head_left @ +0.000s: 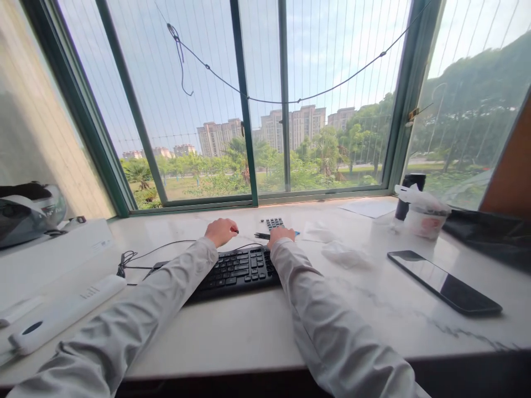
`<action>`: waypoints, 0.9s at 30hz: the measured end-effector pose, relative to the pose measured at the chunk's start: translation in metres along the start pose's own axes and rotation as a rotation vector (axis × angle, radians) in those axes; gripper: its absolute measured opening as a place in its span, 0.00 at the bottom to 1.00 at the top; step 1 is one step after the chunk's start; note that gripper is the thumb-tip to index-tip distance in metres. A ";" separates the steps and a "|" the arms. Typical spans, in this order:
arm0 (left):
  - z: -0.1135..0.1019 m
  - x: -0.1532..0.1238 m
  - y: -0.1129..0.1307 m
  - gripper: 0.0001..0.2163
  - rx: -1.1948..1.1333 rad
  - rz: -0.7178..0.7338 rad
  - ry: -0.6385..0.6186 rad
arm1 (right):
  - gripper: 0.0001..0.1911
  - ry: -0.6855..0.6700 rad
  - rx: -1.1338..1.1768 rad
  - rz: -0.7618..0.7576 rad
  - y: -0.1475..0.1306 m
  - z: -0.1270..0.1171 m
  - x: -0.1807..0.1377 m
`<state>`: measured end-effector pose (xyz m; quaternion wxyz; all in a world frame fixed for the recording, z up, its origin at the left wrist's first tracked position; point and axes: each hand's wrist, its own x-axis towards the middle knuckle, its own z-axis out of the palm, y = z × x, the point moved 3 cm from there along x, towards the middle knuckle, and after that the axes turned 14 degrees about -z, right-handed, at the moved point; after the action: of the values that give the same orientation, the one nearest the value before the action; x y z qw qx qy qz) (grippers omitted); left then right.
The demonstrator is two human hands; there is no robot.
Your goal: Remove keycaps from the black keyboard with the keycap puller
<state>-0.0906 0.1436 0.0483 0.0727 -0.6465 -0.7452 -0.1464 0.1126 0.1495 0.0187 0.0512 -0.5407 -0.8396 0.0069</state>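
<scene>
Two white-sleeved arms reach past a black keyboard on the marble sill. Left hand is curled into a loose fist — whether it grips anything cannot be told. Right hand rests knuckles-up over a pen, just before a calculator.

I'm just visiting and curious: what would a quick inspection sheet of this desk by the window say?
Surface: pale marble-look counter running along the window.
Things in hand: black keyboard; behind it a pen and a calculator.
Clutter: smartphone lying flat at the right, tissue tub, dark cup, sheet of paper, white remote, helmet on a white box.
Hands: left hand closed in a loose fist beyond the keyboard; right hand resting at the pen; whether it grips it cannot be told.
Cables: thin black cable looping left from the keyboard.
Surroundings: green-framed window, trees and apartment blocks outside.
</scene>
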 end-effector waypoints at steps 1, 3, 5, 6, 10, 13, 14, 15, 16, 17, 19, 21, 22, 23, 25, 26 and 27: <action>0.003 0.011 0.002 0.08 0.008 -0.004 -0.021 | 0.24 0.000 0.003 -0.001 -0.002 0.000 0.000; 0.012 0.035 0.007 0.10 0.012 -0.025 -0.050 | 0.23 -0.002 0.009 -0.002 -0.005 -0.001 -0.001; 0.023 0.057 0.014 0.10 0.005 -0.020 -0.077 | 0.22 -0.003 0.017 -0.001 -0.007 -0.003 -0.002; 0.030 0.067 0.017 0.10 -0.002 -0.015 -0.092 | 0.21 -0.003 0.022 0.002 -0.007 -0.003 -0.003; 0.055 0.103 0.031 0.10 -0.043 -0.015 -0.147 | 0.21 0.012 0.027 0.016 -0.006 -0.004 -0.003; 0.073 0.123 0.040 0.11 -0.081 -0.029 -0.173 | 0.20 0.022 0.023 0.029 -0.006 -0.003 -0.003; 0.078 0.128 0.042 0.11 -0.093 -0.033 -0.179 | 0.20 0.026 0.024 0.032 -0.006 -0.003 -0.003; 0.082 0.133 0.044 0.11 -0.103 -0.036 -0.184 | 0.19 0.030 0.025 0.034 -0.007 -0.002 -0.004; 0.086 0.137 0.045 0.12 -0.112 -0.042 -0.186 | 0.19 0.035 0.027 0.036 -0.007 -0.002 -0.004; 0.090 0.140 0.046 0.12 -0.119 -0.048 -0.187 | 0.19 0.040 0.028 0.039 -0.007 -0.002 -0.004; 0.095 0.144 0.046 0.12 -0.129 -0.059 -0.184 | 0.18 0.048 0.032 0.042 -0.008 -0.002 -0.005; 0.099 0.147 0.044 0.11 -0.135 -0.067 -0.182 | 0.18 0.052 0.037 0.045 -0.008 -0.003 -0.006; 0.100 0.148 0.043 0.11 -0.136 -0.071 -0.181 | 0.18 0.051 0.040 0.046 -0.009 -0.003 -0.006; 0.101 0.149 0.042 0.11 -0.138 -0.076 -0.181 | 0.18 0.049 0.042 0.045 -0.009 -0.003 -0.006; 0.104 0.150 0.041 0.12 -0.144 -0.086 -0.183 | 0.18 0.049 0.046 0.042 -0.009 -0.003 -0.006; 0.105 0.151 0.041 0.12 -0.149 -0.090 -0.188 | 0.18 0.050 0.046 0.042 -0.008 -0.003 -0.006; 0.106 0.152 0.041 0.12 -0.155 -0.090 -0.195 | 0.18 0.050 0.046 0.040 -0.008 -0.003 -0.006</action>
<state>-0.0652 0.3247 -0.0018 -0.0570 -0.6272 -0.7635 -0.1431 0.1082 0.1401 0.0220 0.0843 -0.5562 -0.8267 0.0139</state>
